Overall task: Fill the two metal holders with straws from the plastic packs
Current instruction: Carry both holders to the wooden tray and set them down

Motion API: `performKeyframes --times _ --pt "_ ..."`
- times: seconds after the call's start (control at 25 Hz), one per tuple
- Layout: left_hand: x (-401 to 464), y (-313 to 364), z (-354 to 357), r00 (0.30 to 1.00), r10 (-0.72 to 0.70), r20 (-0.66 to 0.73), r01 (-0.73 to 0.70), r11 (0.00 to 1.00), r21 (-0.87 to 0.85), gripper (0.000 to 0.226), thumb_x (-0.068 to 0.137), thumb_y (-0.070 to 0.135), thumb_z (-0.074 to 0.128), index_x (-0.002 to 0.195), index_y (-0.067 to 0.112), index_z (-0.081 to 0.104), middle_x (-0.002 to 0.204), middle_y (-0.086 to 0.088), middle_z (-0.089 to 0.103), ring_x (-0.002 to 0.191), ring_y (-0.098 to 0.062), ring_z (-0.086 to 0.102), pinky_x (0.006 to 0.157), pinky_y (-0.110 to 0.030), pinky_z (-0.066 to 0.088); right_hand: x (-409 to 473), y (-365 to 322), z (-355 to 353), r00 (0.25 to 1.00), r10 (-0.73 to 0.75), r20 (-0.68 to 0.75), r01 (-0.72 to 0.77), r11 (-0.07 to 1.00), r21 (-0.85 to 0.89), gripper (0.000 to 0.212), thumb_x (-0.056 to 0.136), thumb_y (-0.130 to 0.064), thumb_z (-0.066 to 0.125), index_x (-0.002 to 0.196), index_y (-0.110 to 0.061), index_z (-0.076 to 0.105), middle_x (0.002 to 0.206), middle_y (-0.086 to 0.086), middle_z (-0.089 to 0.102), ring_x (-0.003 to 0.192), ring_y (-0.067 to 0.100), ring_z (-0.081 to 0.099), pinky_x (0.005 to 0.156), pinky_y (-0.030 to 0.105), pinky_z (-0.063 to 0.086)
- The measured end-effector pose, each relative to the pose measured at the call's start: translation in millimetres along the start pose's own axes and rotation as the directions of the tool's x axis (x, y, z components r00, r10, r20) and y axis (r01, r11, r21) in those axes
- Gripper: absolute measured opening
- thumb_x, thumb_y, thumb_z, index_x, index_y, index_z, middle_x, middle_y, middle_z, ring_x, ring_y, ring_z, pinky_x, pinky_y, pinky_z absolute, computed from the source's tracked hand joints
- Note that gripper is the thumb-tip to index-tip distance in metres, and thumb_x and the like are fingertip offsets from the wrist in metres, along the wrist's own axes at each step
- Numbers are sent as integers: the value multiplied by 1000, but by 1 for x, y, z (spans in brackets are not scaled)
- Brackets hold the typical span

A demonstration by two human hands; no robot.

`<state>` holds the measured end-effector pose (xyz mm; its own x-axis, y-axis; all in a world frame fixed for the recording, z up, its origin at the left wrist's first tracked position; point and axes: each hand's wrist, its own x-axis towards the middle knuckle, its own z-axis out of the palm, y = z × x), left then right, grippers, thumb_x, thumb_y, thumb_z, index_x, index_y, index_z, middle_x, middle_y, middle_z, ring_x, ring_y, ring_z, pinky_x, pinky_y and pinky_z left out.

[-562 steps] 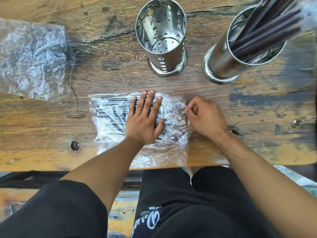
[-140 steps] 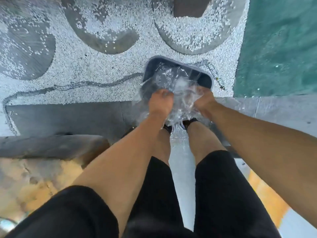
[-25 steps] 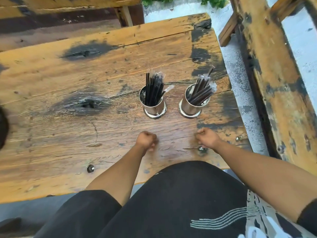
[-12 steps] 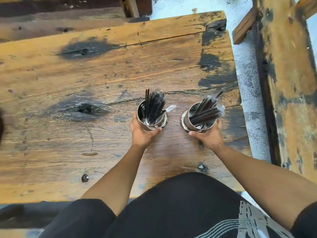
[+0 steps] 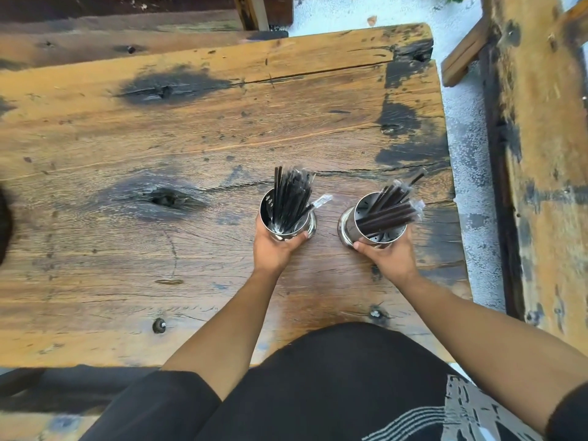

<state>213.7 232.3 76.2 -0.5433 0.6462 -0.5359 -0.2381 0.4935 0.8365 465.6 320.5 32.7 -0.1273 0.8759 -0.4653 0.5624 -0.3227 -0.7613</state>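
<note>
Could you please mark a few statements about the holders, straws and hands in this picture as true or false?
1. Each hand grips one holder. True: the left hand is on the left holder, the right hand on the right holder.
2. The left holder is empty. False: it holds dark straws.
3. The right holder's straws lean to the right. True.
4. A plastic pack lies on the table. False: none is in view.
5. The holders touch each other. False: bare wood shows between them.
</note>
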Motion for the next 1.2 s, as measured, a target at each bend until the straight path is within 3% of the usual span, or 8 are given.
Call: performKeyframes --times 0.08,0.24,0.44,0.56,0.76,0.92,1.0,1.2 --pt "-10 -5 -5 1000 12 8 -12 999 -33 87 71 -20 81 141 18 45 140 -6 61 117 -16 66 88 -27 61 -10 4 3 1000 -1 -1 1 1000 -13 105 45 -68 94 131 -37 42 132 0 55 125 18 58 109 45 48" --pt "-30 -32 -25 998 57 -4 -57 998 7 86 58 10 97 124 42 52 122 14 72 121 -14 67 111 -48 50 -40 13 8 999 -16 41 19 997 -70 105 46 -70 92 132 -26 52 130 -3 53 122 14 59 110 39 48" --pt "-72 -57 -49 994 78 -77 -73 995 64 82 64 7 96 125 37 51 112 21 71 104 14 65 104 -22 51 -80 20 15 994 -76 83 85 989 -118 102 44 -75 88 126 -23 57 123 -5 51 117 14 59 109 39 48" --pt "-94 -70 -70 987 105 -122 -93 991 99 87 57 24 99 130 35 52 119 17 72 114 -3 68 107 -37 52 -94 22 22 984 -119 130 136 982 -129 100 44 -76 88 125 -26 58 124 -7 51 119 14 57 110 41 48" --pt "-139 -94 -92 958 93 -271 -77 995 67 86 55 27 101 128 25 57 120 3 75 112 -17 72 105 -45 54 -114 15 37 927 -202 317 250 961 -120 99 49 -62 93 133 -31 49 130 -4 49 125 18 54 114 43 42" --pt "-197 -111 -107 890 49 -454 -32 998 45 77 60 26 99 124 21 56 112 13 72 103 8 67 97 -19 52 -118 23 64 848 -257 464 360 921 -147 97 44 -75 90 127 -40 51 126 -5 60 121 15 61 107 45 49" --pt "-224 -117 -115 842 41 -539 -36 999 19 78 62 19 98 127 21 55 114 17 69 105 7 65 92 -5 46 -135 12 76 801 -290 524 420 896 -145 95 46 -70 91 126 -37 52 125 -4 61 119 16 61 106 43 50" --pt "-282 -134 -143 726 -34 -686 -13 998 -63 74 67 12 95 124 28 51 107 28 61 90 30 56 77 9 36 -171 -5 119 654 -322 684 527 843 -107 95 45 -63 94 125 -39 48 126 -3 60 121 17 60 107 44 50"
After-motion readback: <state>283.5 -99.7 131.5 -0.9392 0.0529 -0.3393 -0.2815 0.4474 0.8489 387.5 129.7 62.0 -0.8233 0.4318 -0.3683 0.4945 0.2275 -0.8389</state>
